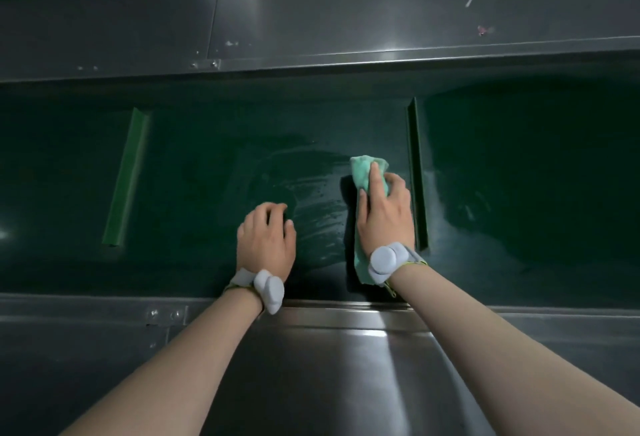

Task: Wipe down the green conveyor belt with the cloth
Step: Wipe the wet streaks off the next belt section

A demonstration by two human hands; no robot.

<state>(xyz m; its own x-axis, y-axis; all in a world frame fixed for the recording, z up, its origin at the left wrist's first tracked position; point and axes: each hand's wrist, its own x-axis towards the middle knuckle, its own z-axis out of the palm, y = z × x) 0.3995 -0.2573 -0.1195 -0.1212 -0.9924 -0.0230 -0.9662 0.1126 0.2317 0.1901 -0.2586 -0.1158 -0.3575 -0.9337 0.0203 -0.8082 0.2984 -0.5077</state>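
Note:
The dark green conveyor belt (207, 172) runs across the middle of the view between two steel rails. My right hand (382, 213) presses a folded light green cloth (362, 168) flat on the belt, close beside a raised green cleat (415, 172); part of the cloth trails under my wrist. Wet streaks (311, 200) shine on the belt left of the cloth. My left hand (266, 238) rests on the belt with curled fingers and holds nothing.
A second green cleat (126, 179) stands at the left. A steel rail (311, 23) borders the far side and a steel ledge (329, 349) the near side. Small debris specks (485, 30) lie on the far rail. Both wrists carry grey bands.

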